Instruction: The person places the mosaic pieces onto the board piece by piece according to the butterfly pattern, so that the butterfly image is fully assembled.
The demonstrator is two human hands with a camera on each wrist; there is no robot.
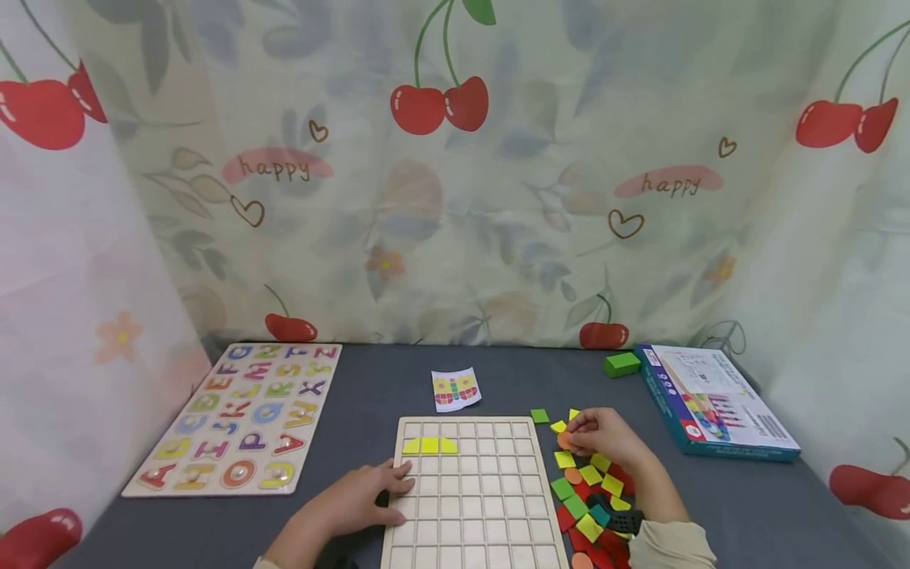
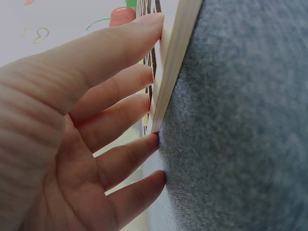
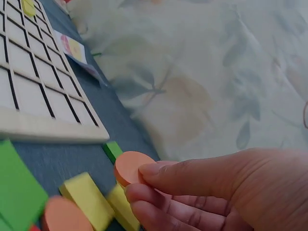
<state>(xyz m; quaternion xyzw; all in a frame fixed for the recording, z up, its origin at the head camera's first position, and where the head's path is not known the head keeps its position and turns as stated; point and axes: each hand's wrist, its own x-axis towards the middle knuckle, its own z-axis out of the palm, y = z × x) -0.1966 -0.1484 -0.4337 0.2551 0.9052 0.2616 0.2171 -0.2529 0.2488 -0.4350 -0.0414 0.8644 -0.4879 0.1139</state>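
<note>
My right hand pinches an orange round tile between thumb and fingers, just above the loose tiles right of the grid board. In the head view that orange disc shows at the fingertips. My left hand rests at the left edge of the wooden grid board; the left wrist view shows its fingers spread along the board's edge, thumb on top. In the board's second row sit three yellow pieces side by side, the outer ones with a curved or slanted corner.
Several red, green, yellow and orange tiles lie piled right of the board. A small butterfly pattern card lies behind it. An alphabet board is at left; a boxed set and a green block stand at right.
</note>
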